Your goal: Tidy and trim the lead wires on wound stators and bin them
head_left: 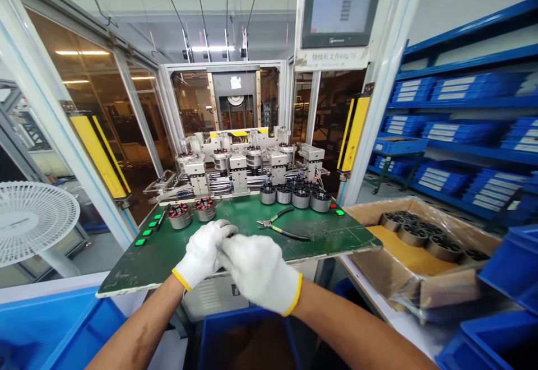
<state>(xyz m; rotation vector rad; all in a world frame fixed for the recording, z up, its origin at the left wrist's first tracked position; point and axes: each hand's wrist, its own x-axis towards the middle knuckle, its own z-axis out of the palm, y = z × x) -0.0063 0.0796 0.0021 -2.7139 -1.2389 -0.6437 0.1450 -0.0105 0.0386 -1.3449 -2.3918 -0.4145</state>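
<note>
My left hand (205, 251) and my right hand (263, 269), both in white knit gloves with yellow cuffs, meet above the front of the green worktable (332, 230). Their fingers are curled together, and a small dark bit shows between them; what it is I cannot make out. Behind my left hand stand two motor stators with red copper windings, one stator (180, 217) left of the other stator (205, 209). Side cutters (279, 226) with green and black handles lie open to the right, touched by neither hand. Several unwound stators (301, 197) stand at the back right.
A winding machine (237, 171) spans the table's back, between yellow light guards (353, 134). Green buttons (145, 232) line the left edge. A carton (420, 286) of stators stands right, blue bins (54, 331) lower left, a white fan (31, 221) left.
</note>
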